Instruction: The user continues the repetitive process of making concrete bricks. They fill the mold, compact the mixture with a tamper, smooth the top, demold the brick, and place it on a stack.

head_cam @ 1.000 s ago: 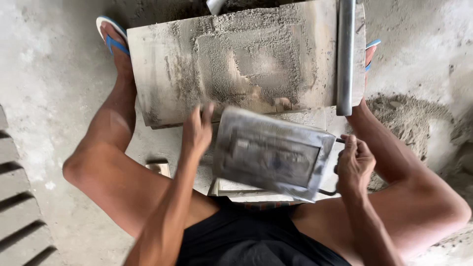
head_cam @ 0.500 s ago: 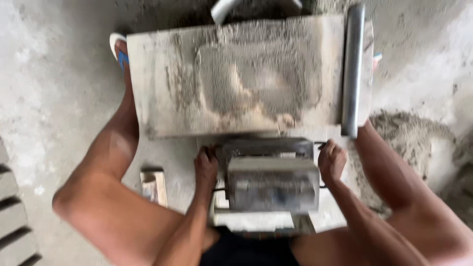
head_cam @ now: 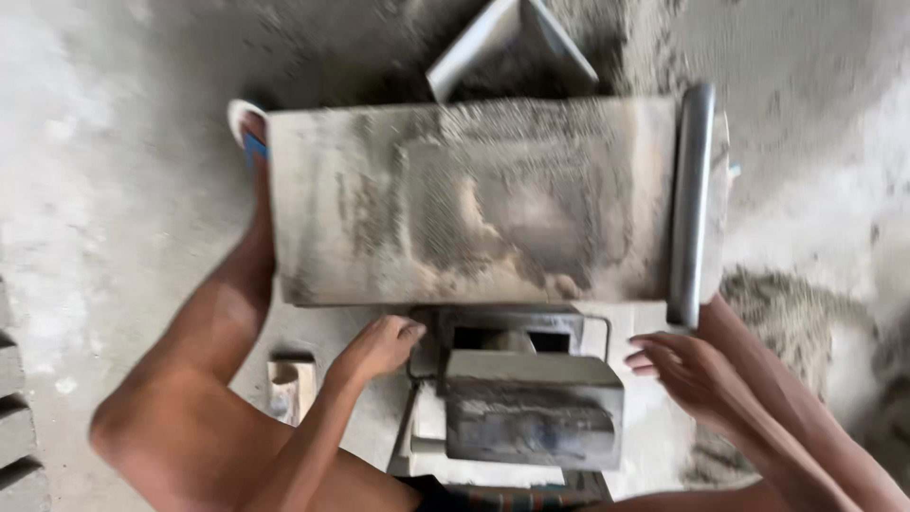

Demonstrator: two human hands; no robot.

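A grey metal mould box (head_cam: 533,417) stands between my knees on a pale slab (head_cam: 654,417), its open top facing the camera. My left hand (head_cam: 379,347) curls around the mould's left edge by a thin wire handle. My right hand (head_cam: 684,372) hovers just off the mould's right side, fingers spread and holding nothing. Directly beyond the mould lies a wide board (head_cam: 379,209) smeared with grey mortar.
A metal tube (head_cam: 692,190) lies along the board's right edge. A folded metal piece (head_cam: 512,38) sits behind the board. A small wooden block (head_cam: 289,384) lies by my left knee, loose sand (head_cam: 787,303) on the right, concrete blocks (head_cam: 14,417) at the left edge.
The mould, held tilted in both hands a second ago, was turned and set down flat. My right hand has come off its side and opened.
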